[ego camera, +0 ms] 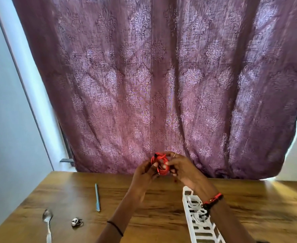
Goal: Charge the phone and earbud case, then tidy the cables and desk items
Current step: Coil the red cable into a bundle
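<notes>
A red cable (160, 161) is wound into a small coil and held up above the far edge of the wooden desk (144, 204). My left hand (145, 172) pinches the coil from the left. My right hand (181, 166) grips it from the right, a ring on one finger. One metal plug tip of the cable pokes out low between my hands. A white slotted tray (199, 225) lies on the desk under my right forearm, with white cable bundled inside it. No phone or earbud case is in view.
A light blue pen (97, 197) lies on the desk left of my arms. At the lower left are a metal spoon (47, 220) and a small metal clip-like item (76, 222). A purple patterned curtain (153, 85) hangs behind the desk.
</notes>
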